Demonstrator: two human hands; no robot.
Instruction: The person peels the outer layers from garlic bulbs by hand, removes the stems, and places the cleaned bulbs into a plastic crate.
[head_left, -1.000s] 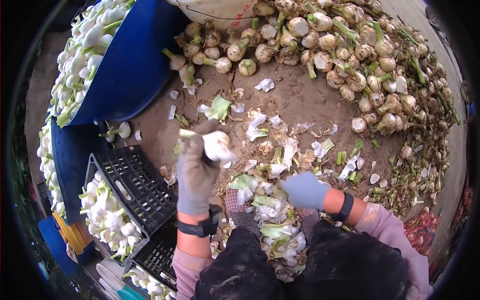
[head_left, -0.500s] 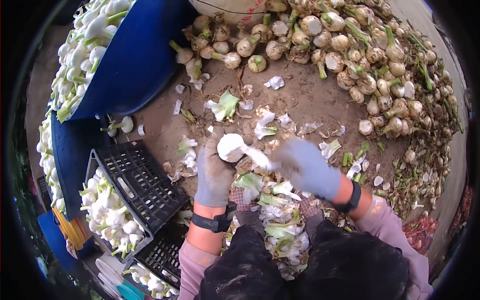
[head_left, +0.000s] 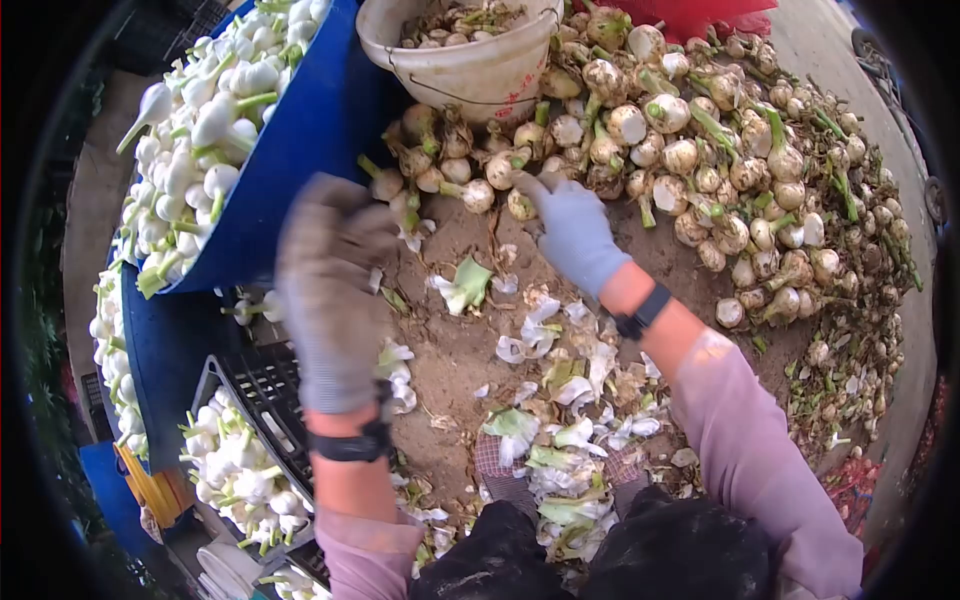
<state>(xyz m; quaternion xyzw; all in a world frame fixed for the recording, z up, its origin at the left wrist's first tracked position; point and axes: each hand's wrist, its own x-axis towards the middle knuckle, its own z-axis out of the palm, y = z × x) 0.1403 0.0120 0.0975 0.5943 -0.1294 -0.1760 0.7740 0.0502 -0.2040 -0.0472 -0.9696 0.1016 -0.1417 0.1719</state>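
Observation:
My right hand, in a grey-blue glove, reaches to the near edge of the heap of unpeeled garlic. Its fingers are apart, with the tips right at a dirty garlic bulb. My left hand, in a soiled glove, is raised in front of the blue tub and smeared by motion. Its fingers look spread, and no bulb shows in them. Peeled white garlic bulbs fill the tub, one of them at the heap's left edge with its stem pointing down.
A white bucket stands behind the heap, scraps inside. Black crates of peeled garlic and a second blue tub are at the left. Peeled skins litter the ground between my feet. A red net bag lies at the back.
The peeled bulb has left my left hand, which has risen left toward the blue tub. My right hand has moved forward to the unpeeled garlic. The view has tilted up, showing the bucket.

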